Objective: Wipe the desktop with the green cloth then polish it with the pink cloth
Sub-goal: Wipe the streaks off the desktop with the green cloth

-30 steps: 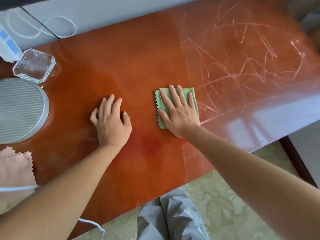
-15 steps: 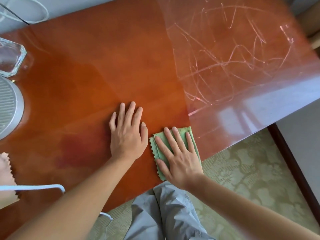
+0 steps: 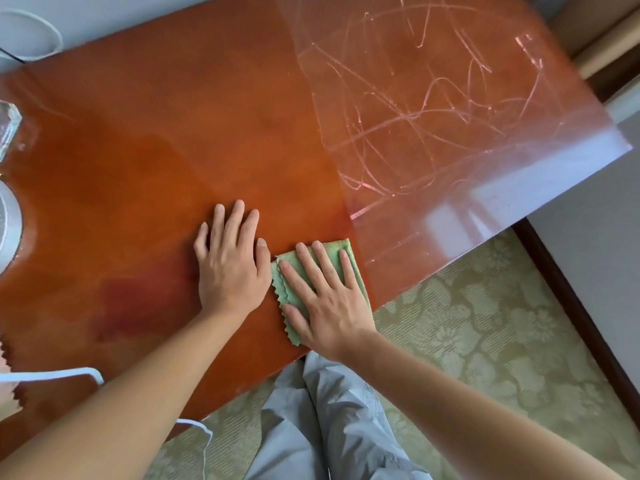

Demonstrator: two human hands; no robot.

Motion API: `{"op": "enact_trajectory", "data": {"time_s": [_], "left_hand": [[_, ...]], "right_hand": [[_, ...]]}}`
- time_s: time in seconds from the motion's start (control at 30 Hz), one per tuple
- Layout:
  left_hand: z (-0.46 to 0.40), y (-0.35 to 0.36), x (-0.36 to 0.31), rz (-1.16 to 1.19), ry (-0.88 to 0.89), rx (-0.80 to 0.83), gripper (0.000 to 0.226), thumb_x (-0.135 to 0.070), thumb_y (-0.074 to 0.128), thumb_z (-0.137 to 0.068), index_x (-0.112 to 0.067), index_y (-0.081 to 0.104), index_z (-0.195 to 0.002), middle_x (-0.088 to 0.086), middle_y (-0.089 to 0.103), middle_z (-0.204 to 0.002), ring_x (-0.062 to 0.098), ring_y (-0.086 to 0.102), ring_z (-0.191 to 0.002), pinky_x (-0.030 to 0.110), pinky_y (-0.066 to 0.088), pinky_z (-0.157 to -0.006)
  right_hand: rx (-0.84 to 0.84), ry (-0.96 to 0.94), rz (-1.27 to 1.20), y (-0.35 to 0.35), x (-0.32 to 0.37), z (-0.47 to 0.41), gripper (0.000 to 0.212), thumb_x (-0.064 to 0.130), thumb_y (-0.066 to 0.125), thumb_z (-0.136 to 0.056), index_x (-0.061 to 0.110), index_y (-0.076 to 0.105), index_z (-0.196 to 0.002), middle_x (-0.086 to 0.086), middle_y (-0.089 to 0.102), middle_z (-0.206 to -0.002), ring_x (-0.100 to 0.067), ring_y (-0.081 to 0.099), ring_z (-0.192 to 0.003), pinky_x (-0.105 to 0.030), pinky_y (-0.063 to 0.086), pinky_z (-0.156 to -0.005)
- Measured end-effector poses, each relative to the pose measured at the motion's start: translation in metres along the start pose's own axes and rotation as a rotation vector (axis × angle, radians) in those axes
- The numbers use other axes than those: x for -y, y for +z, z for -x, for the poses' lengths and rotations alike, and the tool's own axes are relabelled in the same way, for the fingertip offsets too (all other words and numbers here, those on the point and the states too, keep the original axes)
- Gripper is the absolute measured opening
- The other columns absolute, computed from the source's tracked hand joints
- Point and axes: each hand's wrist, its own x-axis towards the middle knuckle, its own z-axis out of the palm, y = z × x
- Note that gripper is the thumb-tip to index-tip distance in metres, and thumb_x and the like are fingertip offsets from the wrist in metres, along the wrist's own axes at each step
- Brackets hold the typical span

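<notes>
Green cloth (image 3: 313, 271), folded, zigzag-edged, lies flat on the red-brown wooden desktop (image 3: 156, 140) near its front edge. R hand (image 3: 325, 299) presses down on it w/ fingers straight & slightly spread, palm flat; nothing gripped. L hand (image 3: 232, 265) rests flat on bare wood just beside the cloth, fingers straight & close together, thumb tip nearly touching the cloth's left edge. Scratched clear plastic sheet (image 3: 450, 116) covers the desk's right part; cloth sits right at its left border. Pink cloth (image 3: 4, 355) barely shows at far left edge, well apart from both hands. White cable (image 3: 69, 372) runs over the front-left area. Grey trousers (image 3: 329, 427) & patterned green floor (image 3: 485, 323) below.
</notes>
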Motion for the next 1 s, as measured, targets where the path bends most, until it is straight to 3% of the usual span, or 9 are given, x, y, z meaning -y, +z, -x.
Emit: {"op": "enact_trajectory", "data": {"time_s": [0.17, 0.43, 0.6, 0.83, 1.0], "left_hand": [[0.001, 0.002, 0.001, -0.004, -0.001, -0.015, 0.052, -0.036, 0.034, -0.103, -0.016, 0.046, -0.149, 0.008, 0.036, -0.162, 0.032, 0.025, -0.153, 0.051, 0.016, -0.122], [0.000, -0.001, -0.002, 0.006, -0.024, 0.003, 0.054, -0.037, 0.033, -0.102, -0.016, 0.047, -0.150, 0.009, 0.037, -0.162, 0.032, 0.025, -0.153, 0.052, 0.016, -0.123], [-0.001, 0.000, -0.002, 0.010, -0.018, 0.000, 0.054, -0.036, 0.036, -0.101, -0.016, 0.048, -0.149, 0.009, 0.038, -0.161, 0.032, 0.026, -0.152, 0.053, 0.017, -0.122], [0.000, 0.001, 0.000, 0.002, -0.012, 0.000, 0.055, -0.038, 0.034, -0.101, -0.016, 0.048, -0.150, 0.009, 0.038, -0.161, 0.031, 0.026, -0.152, 0.054, 0.019, -0.122], [-0.001, 0.003, 0.001, 0.007, -0.015, -0.008, 0.058, -0.040, 0.029, -0.100, -0.017, 0.048, -0.149, 0.008, 0.038, -0.161, 0.031, 0.026, -0.152, 0.053, 0.020, -0.122]], "right_hand": [[0.012, -0.030, 0.034, -0.007, -0.025, 0.001, 0.063, 0.057, 0.024, -0.103, 0.033, 0.008, -0.160, -0.004, 0.007, -0.167, -0.027, 0.000, -0.154, -0.053, -0.004, -0.123], [0.011, 0.311, 0.100, -0.034, -0.134, 0.000, 0.061, 0.061, 0.013, -0.103, 0.038, 0.000, -0.159, 0.001, -0.003, -0.168, -0.019, -0.014, -0.153, -0.049, -0.006, -0.123], [-0.061, 0.423, 0.055, -0.024, -0.096, -0.007, 0.064, 0.061, 0.015, -0.103, 0.034, 0.003, -0.159, 0.000, 0.002, -0.168, -0.022, -0.009, -0.153, -0.049, -0.007, -0.122], [-0.057, 0.277, 0.017, -0.009, -0.018, -0.017, 0.065, 0.058, 0.021, -0.103, 0.029, 0.010, -0.160, -0.004, 0.006, -0.168, -0.026, -0.006, -0.154, -0.054, -0.002, -0.122], [-0.037, 0.209, 0.010, -0.011, -0.029, -0.014, 0.063, 0.060, 0.019, -0.103, 0.033, 0.010, -0.159, -0.001, 0.005, -0.168, -0.024, -0.006, -0.154, -0.052, -0.001, -0.123]]}}
